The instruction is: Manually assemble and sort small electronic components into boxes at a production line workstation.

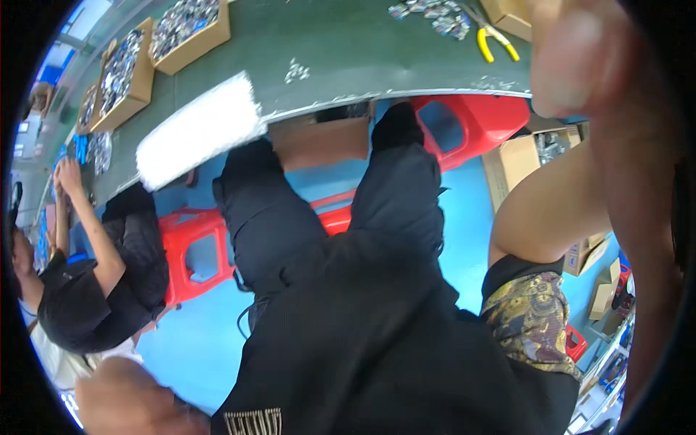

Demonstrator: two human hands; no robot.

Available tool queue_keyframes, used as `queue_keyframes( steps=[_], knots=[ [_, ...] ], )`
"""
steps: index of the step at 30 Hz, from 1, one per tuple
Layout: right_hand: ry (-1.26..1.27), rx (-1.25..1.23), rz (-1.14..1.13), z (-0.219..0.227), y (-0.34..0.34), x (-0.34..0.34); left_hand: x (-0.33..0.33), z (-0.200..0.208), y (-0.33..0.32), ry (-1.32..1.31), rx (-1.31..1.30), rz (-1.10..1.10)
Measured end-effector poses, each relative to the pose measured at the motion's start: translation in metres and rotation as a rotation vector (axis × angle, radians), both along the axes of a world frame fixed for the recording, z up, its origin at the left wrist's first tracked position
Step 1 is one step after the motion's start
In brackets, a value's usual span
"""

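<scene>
My right hand (580,65) is raised very close at the upper right. A thumb or fingertip shows large and blurred, and the other fingers are cut off or hidden. My bent right arm (554,196) leads to it from a patterned sleeve (529,319). Smeared by motion, my left hand (134,399) is at the lower left, beside my black top; its fingers do not show clearly. I see nothing held in either hand. Ahead, a white, rough-textured oblong pad (203,130) lies at the near edge of the green worktable (348,58).
Cardboard boxes (145,83) of small metal parts stand far left. Loose pieces (296,71) lie mid-table. Yellow-handled pliers (493,43) sit beside more small parts (438,18). Red stools (471,123) and cartons (511,170) stand below. A co-worker (87,290) sits at left.
</scene>
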State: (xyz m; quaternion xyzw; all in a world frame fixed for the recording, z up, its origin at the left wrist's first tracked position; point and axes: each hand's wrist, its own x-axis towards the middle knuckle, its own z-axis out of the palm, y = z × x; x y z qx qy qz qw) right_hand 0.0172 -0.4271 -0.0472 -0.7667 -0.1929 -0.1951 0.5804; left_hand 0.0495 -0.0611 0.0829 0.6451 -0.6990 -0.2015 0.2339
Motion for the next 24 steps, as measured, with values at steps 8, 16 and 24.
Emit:
queue_keyframes(
  steps=[8,16,24],
  knots=[
    [0.1,0.143,0.065,-0.031,-0.019,-0.016,-0.026,-0.061,0.045,0.291,-0.031,0.531],
    [0.046,0.093,0.05,-0.038,-0.029,-0.01,-0.042,-0.084,-0.026,0.243,-0.008,1.088],
    [0.026,0.007,0.048,-0.014,0.031,-0.03,-0.043,-0.101,0.019,0.429,-0.144,1.182]
  ],
)
